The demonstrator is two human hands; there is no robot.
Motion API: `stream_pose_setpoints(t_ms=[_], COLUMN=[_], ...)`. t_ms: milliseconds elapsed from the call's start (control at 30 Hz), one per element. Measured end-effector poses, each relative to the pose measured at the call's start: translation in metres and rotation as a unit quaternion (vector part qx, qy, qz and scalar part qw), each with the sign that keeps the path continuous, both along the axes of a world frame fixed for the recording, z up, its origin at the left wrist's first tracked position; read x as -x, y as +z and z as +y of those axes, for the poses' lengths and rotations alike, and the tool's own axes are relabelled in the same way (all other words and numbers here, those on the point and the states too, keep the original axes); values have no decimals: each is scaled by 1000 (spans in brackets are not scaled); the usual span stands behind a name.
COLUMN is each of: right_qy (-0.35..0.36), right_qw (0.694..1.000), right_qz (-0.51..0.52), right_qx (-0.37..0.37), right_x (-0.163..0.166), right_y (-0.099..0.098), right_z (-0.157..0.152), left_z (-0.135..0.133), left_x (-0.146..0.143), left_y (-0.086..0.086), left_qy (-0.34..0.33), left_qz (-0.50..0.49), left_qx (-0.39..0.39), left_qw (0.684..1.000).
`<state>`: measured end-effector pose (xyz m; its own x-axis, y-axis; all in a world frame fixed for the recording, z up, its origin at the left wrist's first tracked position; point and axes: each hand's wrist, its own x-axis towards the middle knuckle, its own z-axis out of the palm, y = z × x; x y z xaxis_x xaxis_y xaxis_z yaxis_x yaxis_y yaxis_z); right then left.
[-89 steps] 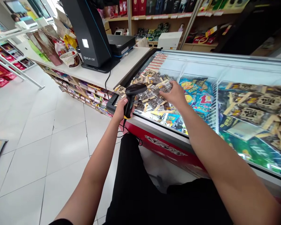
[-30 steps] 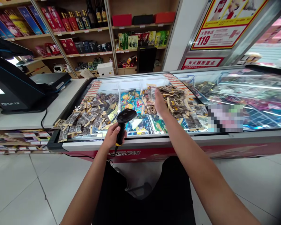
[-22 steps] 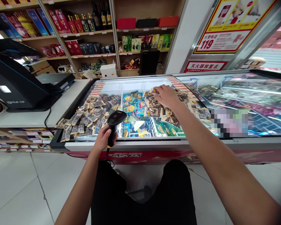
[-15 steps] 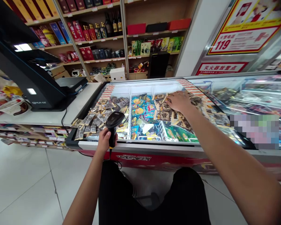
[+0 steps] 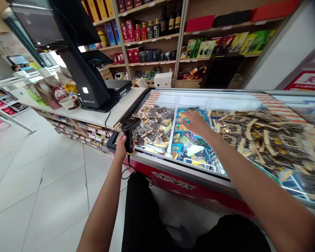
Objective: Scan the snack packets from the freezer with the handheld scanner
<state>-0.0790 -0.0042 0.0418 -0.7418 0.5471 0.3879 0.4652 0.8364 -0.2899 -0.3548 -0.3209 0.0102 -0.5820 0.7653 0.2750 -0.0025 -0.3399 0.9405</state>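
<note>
My left hand point(image 5: 121, 146) is wrapped round the handle of a black barcode scanner point(image 5: 130, 123), its head up, near the left front corner of a chest freezer point(image 5: 160, 156). My right hand point(image 5: 196, 123) hovers over the freezer with fingers apart and nothing visible in them. Beneath it, blue snack packets point(image 5: 179, 135) show through the glass top. A heap of small brown-and-tan packets point(image 5: 156, 122) lies to the left, close to the scanner. A larger heap of similar brown packets point(image 5: 267, 140) spreads to the right of my right forearm.
A black checkout machine point(image 5: 90, 77) stands on the white counter point(image 5: 128, 105) at the left, beside a white bowl point(image 5: 69, 102). Shelves of bottles and boxes point(image 5: 153, 31) line the back. The scanner's cable point(image 5: 131, 170) hangs along the red freezer front.
The view has turned left. My right hand has left the brown packets on the right and moved left over the blue ones. My left hand still holds the scanner.
</note>
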Motion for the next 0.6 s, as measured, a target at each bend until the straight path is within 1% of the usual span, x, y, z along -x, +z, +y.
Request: stream_pose_setpoints(t_ms=[133,233,333,400,500,600], right_qy=[57,91,104,112,117,75], right_qw=[992,983,979,977,978,985], right_qz=[1,10,9,-2,-28,-71], right_qx=[111,159,175,184,171,137], right_x=[66,112,148,166,182,186], right_y=[-17,-24,-28,-29,-29,-27], right_z=[-4,2,13,22,33,37], left_z=[-4,-1,0,-1,-4,-5], left_x=[10,12,13,13,13,13], left_y=[-4,-8,-11,-11,-10,-10], left_qy=[35,40,29,11,-4,-5], left_qz=[-12,-27,-28,-24,-23,-23], left_qx=[2,14,23,31,38,37], left_qw=[999,999,999,999,999,999])
